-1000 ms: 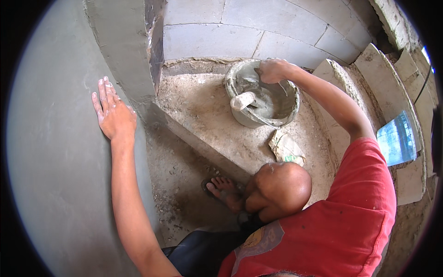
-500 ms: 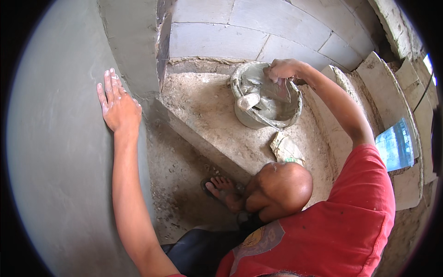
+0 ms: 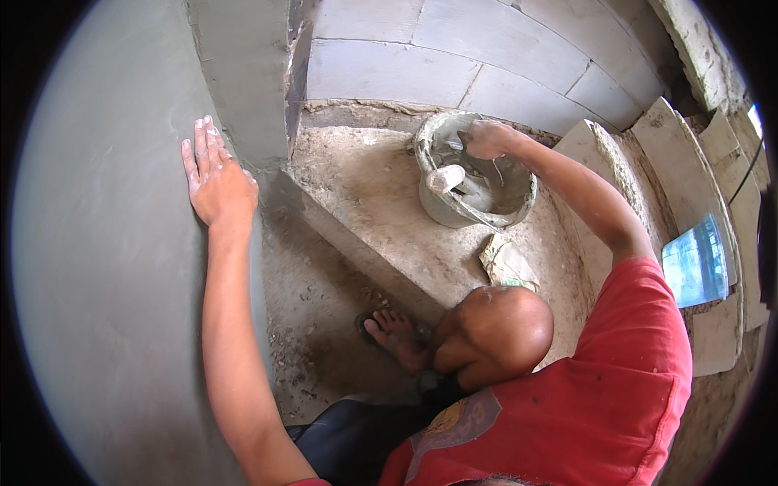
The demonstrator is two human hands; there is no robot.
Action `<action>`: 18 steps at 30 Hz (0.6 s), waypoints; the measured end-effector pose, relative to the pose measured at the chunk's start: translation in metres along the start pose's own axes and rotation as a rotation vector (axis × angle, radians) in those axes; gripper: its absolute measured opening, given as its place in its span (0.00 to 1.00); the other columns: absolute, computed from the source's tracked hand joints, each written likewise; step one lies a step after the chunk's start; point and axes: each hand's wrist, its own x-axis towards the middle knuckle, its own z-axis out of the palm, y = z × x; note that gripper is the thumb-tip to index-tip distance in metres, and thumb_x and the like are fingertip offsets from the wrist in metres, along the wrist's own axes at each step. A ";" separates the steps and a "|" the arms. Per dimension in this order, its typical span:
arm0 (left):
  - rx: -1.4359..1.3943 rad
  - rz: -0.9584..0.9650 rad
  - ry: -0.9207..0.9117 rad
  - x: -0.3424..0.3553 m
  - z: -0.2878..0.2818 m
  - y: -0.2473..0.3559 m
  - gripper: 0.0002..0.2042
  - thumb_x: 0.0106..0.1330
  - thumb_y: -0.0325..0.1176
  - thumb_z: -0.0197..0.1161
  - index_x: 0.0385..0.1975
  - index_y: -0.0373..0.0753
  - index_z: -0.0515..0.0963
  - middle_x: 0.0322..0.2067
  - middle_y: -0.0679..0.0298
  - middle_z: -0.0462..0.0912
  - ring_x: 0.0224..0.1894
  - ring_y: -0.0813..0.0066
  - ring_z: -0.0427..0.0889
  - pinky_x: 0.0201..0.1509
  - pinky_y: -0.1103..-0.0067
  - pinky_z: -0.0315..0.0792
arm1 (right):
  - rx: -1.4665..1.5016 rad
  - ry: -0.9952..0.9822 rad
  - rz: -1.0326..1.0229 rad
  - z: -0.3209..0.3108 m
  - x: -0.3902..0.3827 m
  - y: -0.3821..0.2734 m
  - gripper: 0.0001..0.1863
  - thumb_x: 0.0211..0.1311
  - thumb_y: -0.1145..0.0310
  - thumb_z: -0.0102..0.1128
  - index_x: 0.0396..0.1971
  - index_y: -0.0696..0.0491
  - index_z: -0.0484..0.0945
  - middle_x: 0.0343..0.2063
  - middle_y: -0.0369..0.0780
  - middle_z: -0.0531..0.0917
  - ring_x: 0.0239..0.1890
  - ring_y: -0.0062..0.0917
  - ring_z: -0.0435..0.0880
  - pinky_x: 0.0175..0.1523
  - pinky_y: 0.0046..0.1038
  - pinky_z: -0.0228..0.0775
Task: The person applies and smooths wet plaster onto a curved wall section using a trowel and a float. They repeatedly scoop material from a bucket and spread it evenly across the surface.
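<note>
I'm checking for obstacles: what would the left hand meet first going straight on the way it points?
The way looks free as far as the picture shows: the left hand points ahead along the smooth grey wall, with nothing standing out, though depth is unclear.

1 crumpled bag [image 3: 507, 265]; blk wall [image 3: 496, 47].

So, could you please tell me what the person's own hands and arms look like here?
Both the left hand and right hand are bare, with no gloves, rings or watch to be seen. Whitish smears mark the left fingers. The forearms are uncovered; a short red sleeve covers the right upper arm, while only a sliver of red shows at the left.
</note>
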 end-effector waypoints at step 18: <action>0.089 -0.005 -0.103 0.003 0.006 0.006 0.39 0.77 0.48 0.55 0.82 0.33 0.54 0.87 0.61 0.42 0.88 0.68 0.33 0.89 0.62 0.26 | -0.032 0.218 -0.101 0.018 0.011 0.023 0.25 0.64 0.56 0.58 0.58 0.48 0.86 0.52 0.53 0.89 0.56 0.49 0.88 0.61 0.49 0.80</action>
